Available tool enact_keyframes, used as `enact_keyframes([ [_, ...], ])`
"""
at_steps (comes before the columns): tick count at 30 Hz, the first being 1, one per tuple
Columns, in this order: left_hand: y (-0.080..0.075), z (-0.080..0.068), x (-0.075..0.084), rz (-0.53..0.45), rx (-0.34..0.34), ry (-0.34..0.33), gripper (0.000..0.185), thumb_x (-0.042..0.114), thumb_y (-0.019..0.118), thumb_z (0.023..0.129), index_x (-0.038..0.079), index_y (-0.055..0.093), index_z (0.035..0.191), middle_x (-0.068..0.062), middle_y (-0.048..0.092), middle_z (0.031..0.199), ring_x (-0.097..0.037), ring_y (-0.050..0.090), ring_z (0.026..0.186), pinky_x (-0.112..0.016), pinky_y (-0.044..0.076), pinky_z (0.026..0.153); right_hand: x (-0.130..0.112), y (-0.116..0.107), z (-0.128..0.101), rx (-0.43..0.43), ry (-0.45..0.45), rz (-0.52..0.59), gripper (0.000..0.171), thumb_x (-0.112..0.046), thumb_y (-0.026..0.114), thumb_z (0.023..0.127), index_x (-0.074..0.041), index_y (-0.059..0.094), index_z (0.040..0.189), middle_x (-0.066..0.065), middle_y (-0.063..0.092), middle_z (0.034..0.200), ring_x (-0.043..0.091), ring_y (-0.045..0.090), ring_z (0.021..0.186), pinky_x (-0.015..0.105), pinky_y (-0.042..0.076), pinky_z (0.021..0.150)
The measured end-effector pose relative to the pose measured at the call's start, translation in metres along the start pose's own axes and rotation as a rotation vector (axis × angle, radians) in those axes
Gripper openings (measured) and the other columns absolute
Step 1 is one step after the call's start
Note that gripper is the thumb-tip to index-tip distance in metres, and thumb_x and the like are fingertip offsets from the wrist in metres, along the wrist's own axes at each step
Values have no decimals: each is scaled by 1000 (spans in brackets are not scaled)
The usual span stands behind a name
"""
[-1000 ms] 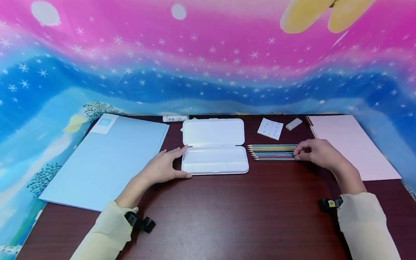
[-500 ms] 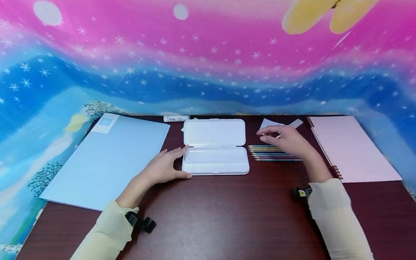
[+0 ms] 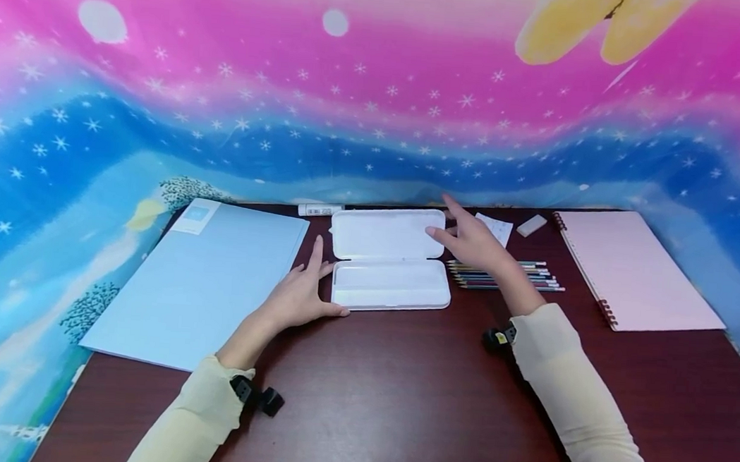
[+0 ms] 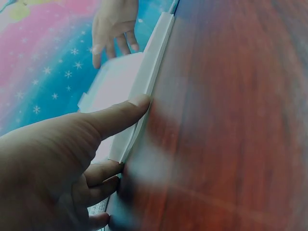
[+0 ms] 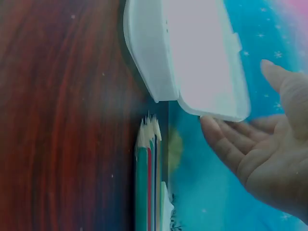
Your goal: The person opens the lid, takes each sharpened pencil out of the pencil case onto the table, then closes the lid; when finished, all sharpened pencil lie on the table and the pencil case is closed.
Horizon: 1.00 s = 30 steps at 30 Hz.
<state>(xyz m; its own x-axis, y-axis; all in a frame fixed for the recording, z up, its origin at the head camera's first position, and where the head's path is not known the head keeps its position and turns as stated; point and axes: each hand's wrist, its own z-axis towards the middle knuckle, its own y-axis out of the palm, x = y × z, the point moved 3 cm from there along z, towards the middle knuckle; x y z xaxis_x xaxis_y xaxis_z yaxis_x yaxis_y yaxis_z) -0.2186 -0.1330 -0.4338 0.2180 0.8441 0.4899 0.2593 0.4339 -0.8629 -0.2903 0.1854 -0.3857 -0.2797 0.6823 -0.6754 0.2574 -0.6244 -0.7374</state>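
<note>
A dark wooden table [image 3: 398, 402] is seen in the head view, bordered by a pink and blue starry backdrop [image 3: 378, 104]. On its left side a large pale blue folder [image 3: 195, 284] is laid flat, and on the right a pink spiral notebook [image 3: 635, 268]. Between them a white pencil case [image 3: 392, 282] is set open, its lid [image 3: 385, 233] folded back toward the backdrop.

The left hand [image 3: 302, 294] is placed at the case's near left corner with straight fingers; in the left wrist view its thumb [image 4: 122, 113] is shown pressed against the tray's edge [image 4: 144, 96], a contact that is less plain from above. The right hand [image 3: 471, 241] is held open at the lid's right end, fingers spread and nothing gripped. From the head view it cannot be told whether the lid is touched; in the right wrist view the fingertips [image 5: 214, 132] are shown just under the lid's rim [image 5: 216, 113], very close or barely touching.

A row of coloured pencils [image 3: 520, 275] is laid just right of the case, partly covered by the right forearm; their sharpened tips [image 5: 148, 127] are seen clearly only in the right wrist view, pointed toward the case's corner. Only the head view takes in a small paper sheet [image 3: 496, 228], a white eraser [image 3: 531, 225] and a glue stick [image 3: 319, 209] along the far edge.
</note>
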Motion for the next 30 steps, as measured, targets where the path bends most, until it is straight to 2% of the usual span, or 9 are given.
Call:
enact_keyframes([
  [3,0,1,0,-16,3,-14,141,58,83,76,8,-17,161,-3,46,158,-45,31,150,-61,27,123,-3,-3,-9,41,-50,0,61,-51,46,105,-23,38,159,17,61,83,26,52,61,42,50,65],
  [5,-1,1,0,-14,9,-12,141,58,83,76,9,-17,162,-2,47,157,-47,33,149,-62,28,122,-5,-5,-16,47,-91,2,49,-49,44,107,-28,52,150,10,51,67,23,33,52,40,42,60],
  [7,-2,2,-1,-13,16,-4,140,58,84,75,12,-15,162,-1,49,156,-47,35,148,-63,30,121,-6,-4,-23,37,-142,-4,41,-45,45,108,-29,62,141,6,68,81,18,51,59,41,52,70],
  [9,-2,1,-1,-15,21,9,138,57,85,75,16,-15,163,-3,52,154,-48,37,146,-63,30,120,-6,1,-28,-5,-188,-23,35,-40,48,108,-28,70,133,1,76,105,19,68,83,44,57,85],
  [12,-2,-1,0,-16,28,58,129,52,86,76,25,-5,165,-7,52,153,-43,47,141,-62,28,122,-8,10,-36,-88,-227,-58,30,-35,57,104,-27,73,128,2,69,134,24,61,129,50,52,105],
  [16,-3,-2,-1,3,26,142,107,48,85,79,29,21,164,-7,48,158,-35,53,138,-64,22,124,-11,20,-44,-168,-223,-134,40,-35,70,96,-25,68,135,9,58,146,31,53,138,56,47,109],
  [18,-4,-2,-1,12,3,163,103,50,84,80,29,26,162,-5,45,160,-33,48,143,-65,20,124,-12,24,-45,-183,-213,-179,48,-35,74,92,-24,65,138,11,55,150,33,50,140,57,46,111],
  [24,-5,-4,2,27,-60,144,95,64,69,87,32,21,163,-2,36,165,-30,31,154,-63,14,127,-17,31,-46,-185,-186,-307,63,-39,80,86,-24,59,144,10,52,154,33,48,142,58,43,113],
  [30,-4,-5,3,9,-41,129,82,57,63,94,32,25,162,-6,39,163,-31,32,153,-62,14,127,-20,37,-48,-193,-184,-349,68,-41,80,85,-25,56,147,9,49,157,31,46,145,57,42,115],
])
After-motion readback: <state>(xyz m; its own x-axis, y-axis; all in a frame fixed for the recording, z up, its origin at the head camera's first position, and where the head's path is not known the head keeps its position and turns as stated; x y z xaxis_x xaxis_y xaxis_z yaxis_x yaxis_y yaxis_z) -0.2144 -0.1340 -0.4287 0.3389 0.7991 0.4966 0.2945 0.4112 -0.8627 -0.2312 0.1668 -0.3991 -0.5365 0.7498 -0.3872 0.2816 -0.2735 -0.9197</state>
